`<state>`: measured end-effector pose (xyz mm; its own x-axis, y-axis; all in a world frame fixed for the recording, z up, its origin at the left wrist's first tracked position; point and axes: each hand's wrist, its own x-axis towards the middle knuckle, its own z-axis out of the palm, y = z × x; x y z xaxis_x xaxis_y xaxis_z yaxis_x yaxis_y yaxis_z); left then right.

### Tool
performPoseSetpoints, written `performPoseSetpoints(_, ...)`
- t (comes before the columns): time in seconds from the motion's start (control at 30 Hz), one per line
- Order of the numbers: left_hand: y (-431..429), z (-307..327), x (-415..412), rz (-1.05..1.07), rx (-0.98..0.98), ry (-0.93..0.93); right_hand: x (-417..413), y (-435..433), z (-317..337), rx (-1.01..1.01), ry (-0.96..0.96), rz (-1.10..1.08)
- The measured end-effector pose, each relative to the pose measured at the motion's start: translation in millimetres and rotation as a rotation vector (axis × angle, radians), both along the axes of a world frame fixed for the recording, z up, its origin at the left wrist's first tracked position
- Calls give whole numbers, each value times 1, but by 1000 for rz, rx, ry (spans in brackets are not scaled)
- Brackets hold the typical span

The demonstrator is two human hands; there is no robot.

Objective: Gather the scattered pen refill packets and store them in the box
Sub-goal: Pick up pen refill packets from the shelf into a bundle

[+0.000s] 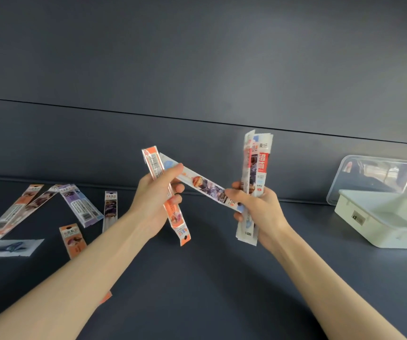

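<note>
Operator: Grip status, both hands?

Tech: L hand (155, 195) is curled round two items. The orange packet (180, 227) is held steep, and the white packet (204, 186) is pinched under the thumb and angled across toward the R side. R hand (258, 209) clamps an upright bundle (256, 163) of several packets, with its thumb resting on the white packet's far end. Judgement: a handover, L feeds and R collects, so one trip to the box covers the lot.

Operator: Box posn?

Tech: Box (379, 217) is at far R on the surface, near R hand but apart from it. The clear lid (371, 177) is tipped up behind it, i.e. ready to load. Can't tell from this angle whether anything is inside.

Operator: Packets not yet collected?

Tech: All lie flat on the L side, well apart from the box:
- long orange one (13, 212)
- purple one (82, 204)
- narrow purple-white one (110, 207)
- short orange one (72, 238)
- grey one (6, 246)

An orange scrap (106, 296) shows under the L forearm; type not clear.

Operator: Surface, room?

Tech: Surface (197, 278) is dark blue-grey and matte. The back panel (197, 69) is the same dark tone, w/ one horizontal seam across it.
</note>
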<state>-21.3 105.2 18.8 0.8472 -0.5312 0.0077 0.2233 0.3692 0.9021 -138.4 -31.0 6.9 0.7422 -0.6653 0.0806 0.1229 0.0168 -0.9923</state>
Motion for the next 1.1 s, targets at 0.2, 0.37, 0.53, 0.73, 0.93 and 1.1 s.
performPoseSetpoints(0.2,-5,-1,-1,-14,-146,152,0,12,-4,-77,187,285)
performPoseSetpoints(0.37,-6,-2,-5,-67,-255,187,3,14,-5,-85,297,361)
performPoseSetpoints(0.53,-8,0,-7,-86,-313,264,1,18,-4,-67,220,473)
performPoseSetpoints(0.73,-1,2,1,-115,-146,80,-1,6,3,96,-39,160)
performPoseSetpoints(0.93,6,1,4,-61,37,-34,-2,0,5,139,-116,35)
performPoseSetpoints(1.1,12,3,4,-17,40,-145,-1,-1,6,172,-135,-68)
